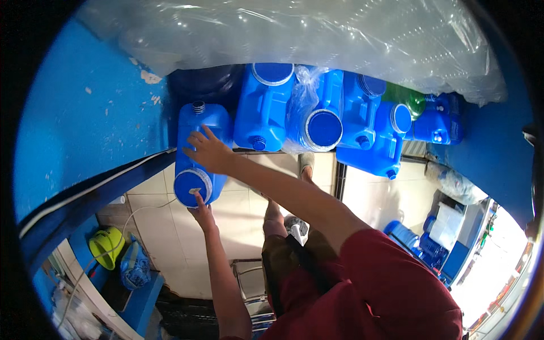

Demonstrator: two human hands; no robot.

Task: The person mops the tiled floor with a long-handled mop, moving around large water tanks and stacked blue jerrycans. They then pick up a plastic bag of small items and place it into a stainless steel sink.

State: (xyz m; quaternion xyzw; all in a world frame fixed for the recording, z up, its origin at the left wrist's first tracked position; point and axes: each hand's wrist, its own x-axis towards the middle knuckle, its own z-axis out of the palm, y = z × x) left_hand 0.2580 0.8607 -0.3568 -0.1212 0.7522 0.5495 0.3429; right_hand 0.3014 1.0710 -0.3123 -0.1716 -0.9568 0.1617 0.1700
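Note:
A blue plastic water jug (pixel 216 117) stands at the left end of a row of jugs. Its wide round lid (pixel 187 182) has a pale ring and bears a small sticker. The narrow threaded spout (pixel 198 107) at its far end has no cap on it. My left hand (pixel 203 216) grips the lid end, thumb on the lid by the sticker and the other fingers mostly hidden underneath. Over the middle of the jug is my right hand (pixel 210 151), fingers spread; whether it touches the handle is hidden.
Other blue jugs (pixel 250 114) line the shelf to the right, one in a clear bag (pixel 302 102). Overhead bulges clear plastic wrapping (pixel 297 34). A blue wall (pixel 93 102) borders the left. A thin cable (pixel 127 221) and a yellow-green container (pixel 112 242) are lower left.

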